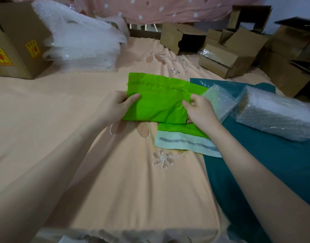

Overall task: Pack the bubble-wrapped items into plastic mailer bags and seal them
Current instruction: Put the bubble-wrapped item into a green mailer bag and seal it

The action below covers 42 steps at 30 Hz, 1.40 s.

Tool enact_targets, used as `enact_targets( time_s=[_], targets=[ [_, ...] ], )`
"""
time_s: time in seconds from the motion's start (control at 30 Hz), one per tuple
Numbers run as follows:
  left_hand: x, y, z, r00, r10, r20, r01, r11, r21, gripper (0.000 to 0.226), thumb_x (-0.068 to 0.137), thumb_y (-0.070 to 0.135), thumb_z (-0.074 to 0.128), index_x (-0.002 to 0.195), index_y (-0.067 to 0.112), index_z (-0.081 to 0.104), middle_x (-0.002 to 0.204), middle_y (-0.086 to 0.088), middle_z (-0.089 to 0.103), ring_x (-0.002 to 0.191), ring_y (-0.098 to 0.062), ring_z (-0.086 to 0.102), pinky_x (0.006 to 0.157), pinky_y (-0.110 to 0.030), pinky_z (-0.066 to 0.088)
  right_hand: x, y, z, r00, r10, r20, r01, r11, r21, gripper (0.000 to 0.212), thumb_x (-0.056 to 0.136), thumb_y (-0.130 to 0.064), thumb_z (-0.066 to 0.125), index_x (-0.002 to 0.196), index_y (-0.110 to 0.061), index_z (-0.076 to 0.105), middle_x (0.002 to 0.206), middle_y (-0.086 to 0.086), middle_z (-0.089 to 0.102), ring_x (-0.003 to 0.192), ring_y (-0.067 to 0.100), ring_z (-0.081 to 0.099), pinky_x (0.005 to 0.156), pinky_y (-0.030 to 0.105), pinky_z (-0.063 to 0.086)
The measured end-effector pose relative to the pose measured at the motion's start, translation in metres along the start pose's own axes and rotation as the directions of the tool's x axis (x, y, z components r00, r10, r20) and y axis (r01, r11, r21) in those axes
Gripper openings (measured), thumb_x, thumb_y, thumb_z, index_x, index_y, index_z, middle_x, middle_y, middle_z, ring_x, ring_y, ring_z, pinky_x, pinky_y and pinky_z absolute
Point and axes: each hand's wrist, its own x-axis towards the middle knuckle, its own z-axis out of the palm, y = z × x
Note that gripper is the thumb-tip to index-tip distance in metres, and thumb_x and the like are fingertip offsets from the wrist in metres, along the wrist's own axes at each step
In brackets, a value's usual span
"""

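A bright green mailer bag (159, 100) is held just above the peach bedsheet, its far flap folded over. My left hand (118, 107) grips its left edge with the thumb on top. My right hand (199, 111) pinches its right side. Under it lies another green mailer (182, 137) with a pale adhesive strip facing me. Two bubble-wrapped items rest to the right on dark teal mailers (273, 163): a small one (219, 100) beside my right hand and a large block (277, 113) further right.
A heap of bubble wrap (80, 41) sits at the back left beside a brown carton (15, 42) with yellow labels. Several open cardboard boxes (226, 50) crowd the back right. The peach sheet (124, 181) spreads in front of me.
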Motion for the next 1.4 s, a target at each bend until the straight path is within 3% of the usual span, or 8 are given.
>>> enact_targets(
  time_s=[0.13, 0.27, 0.47, 0.57, 0.73, 1.0, 1.23, 1.4],
  targets=[
    [0.002, -0.003, 0.009, 0.998, -0.045, -0.036, 0.047, 0.997, 0.06, 0.047, 0.095, 0.039, 0.045, 0.061, 0.008, 0.039, 0.055, -0.006, 0.036, 0.059, -0.029, 0.043, 0.058, -0.043, 0.035, 0.008, -0.006, 0.004, 0.997, -0.014, -0.07, 0.017, 0.999, 0.049, 0.034, 0.089, -0.038, 0.054, 0.088, -0.004, 0.056, 0.058, 0.013, 0.053, 0.069, 0.04, 0.06, 0.068, 0.047, 0.052],
    [0.006, -0.007, 0.015, 0.993, -0.086, -0.085, 0.088, 0.996, 0.018, 0.046, 0.097, 0.041, 0.04, 0.077, 0.001, 0.051, 0.07, -0.02, 0.055, 0.074, -0.039, 0.058, 0.066, -0.048, 0.048, 0.022, -0.012, 0.014, 0.979, -0.025, -0.2, 0.037, 0.998, 0.055, 0.034, 0.092, -0.032, 0.055, 0.078, -0.001, 0.058, 0.048, -0.004, 0.041, 0.055, 0.021, 0.038, 0.061, 0.033, 0.029],
    [0.023, -0.002, 0.019, 0.94, -0.186, -0.286, 0.2, 0.98, 0.018, 0.043, 0.095, 0.05, 0.037, 0.097, 0.009, 0.051, 0.085, -0.016, 0.058, 0.094, -0.037, 0.057, 0.071, -0.037, 0.034, 0.031, -0.001, 0.032, 0.962, 0.002, -0.272, 0.016, 0.998, 0.064, 0.006, 0.089, -0.016, 0.059, 0.091, -0.01, 0.057, 0.061, 0.003, 0.049, 0.067, 0.023, 0.04, 0.065, 0.034, 0.031],
    [0.029, -0.004, 0.021, 0.907, -0.208, -0.367, 0.22, 0.975, -0.009, 0.04, 0.093, 0.05, 0.043, 0.1, 0.014, 0.057, 0.078, -0.002, 0.058, 0.09, -0.031, 0.059, 0.067, -0.031, 0.032, 0.032, 0.004, 0.033, 0.956, -0.005, -0.292, 0.035, 0.995, 0.095, 0.015, 0.09, -0.016, 0.059, 0.099, -0.003, 0.059, 0.059, 0.003, 0.049, 0.064, 0.022, 0.04, 0.063, 0.033, 0.031],
    [0.031, -0.016, 0.028, 0.899, -0.198, -0.391, 0.214, 0.977, -0.003, 0.031, 0.089, 0.044, 0.054, 0.092, 0.014, 0.063, 0.059, 0.003, 0.051, 0.068, -0.024, 0.051, 0.058, -0.029, 0.024, 0.034, 0.005, 0.036, 0.954, -0.026, -0.298, 0.062, 0.991, 0.114, 0.018, 0.093, -0.022, 0.056, 0.078, -0.013, 0.052, 0.046, -0.008, 0.037, 0.047, 0.012, 0.028, 0.058, 0.031, 0.026],
    [0.031, -0.021, 0.029, 0.871, -0.117, -0.477, 0.125, 0.992, -0.015, 0.025, 0.091, 0.028, 0.057, 0.087, 0.004, 0.061, 0.085, -0.015, 0.056, 0.08, -0.03, 0.055, 0.061, -0.024, 0.023, 0.029, 0.002, 0.034, 0.946, -0.028, -0.323, 0.056, 0.996, 0.076, 0.023, 0.094, -0.018, 0.054, 0.073, -0.01, 0.05, 0.068, 0.004, 0.052, 0.068, 0.025, 0.044, 0.06, 0.03, 0.02],
    [0.034, -0.023, 0.028, 0.904, -0.2, -0.379, 0.139, 0.973, -0.182, 0.022, 0.09, 0.028, 0.058, 0.074, 0.014, 0.055, 0.059, 0.006, 0.048, 0.055, -0.005, 0.043, 0.049, -0.016, 0.031, 0.031, 0.002, 0.033, 0.967, 0.068, -0.245, -0.025, 0.984, 0.176, 0.024, 0.092, -0.021, 0.055, 0.071, -0.012, 0.05, 0.059, -0.006, 0.046, 0.067, 0.019, 0.044, 0.06, 0.029, 0.024],
    [0.032, -0.022, 0.027, 0.889, -0.228, -0.398, 0.041, 0.903, -0.428, 0.01, 0.089, 0.024, 0.061, 0.082, 0.016, 0.06, 0.07, 0.013, 0.058, 0.059, 0.012, 0.051, 0.059, -0.01, 0.038, 0.034, -0.001, 0.035, 0.968, 0.163, -0.188, -0.08, 0.919, 0.386, 0.042, 0.09, -0.024, 0.057, 0.055, -0.022, 0.033, 0.045, -0.009, 0.032, 0.052, 0.011, 0.028, 0.057, 0.029, 0.024]
  ],
)
